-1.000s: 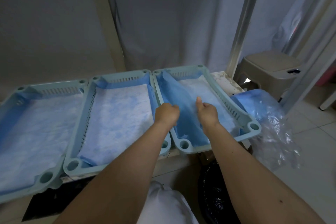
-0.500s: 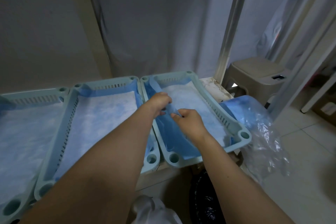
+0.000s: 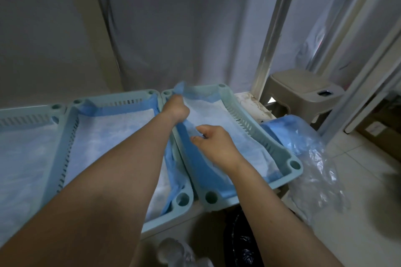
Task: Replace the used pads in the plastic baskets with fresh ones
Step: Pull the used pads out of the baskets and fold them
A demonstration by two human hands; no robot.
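Note:
Three pale teal plastic baskets stand side by side. The right basket (image 3: pixel 280 154) holds a blue-and-white pad (image 3: pixel 219 115). My left hand (image 3: pixel 176 107) grips that pad's far left corner and lifts it above the basket's back rim. My right hand (image 3: pixel 213 143) pinches the pad's left edge nearer to me, over the blue border. The middle basket (image 3: pixel 65 134) has its own pad (image 3: pixel 108 134) lying flat, and the left basket (image 3: pixel 30 112) holds another pad (image 3: pixel 23 158).
A clear plastic pack with blue pads (image 3: pixel 303 136) lies to the right of the baskets. A beige stool (image 3: pixel 303 86) stands behind it by a metal post. A black bin bag (image 3: pixel 238 243) is below the shelf edge. A curtain hangs behind.
My left hand has moved from the pad's middle to the basket's far left corner and raised that corner. My right hand shifted left onto the pad's edge. The view turned right.

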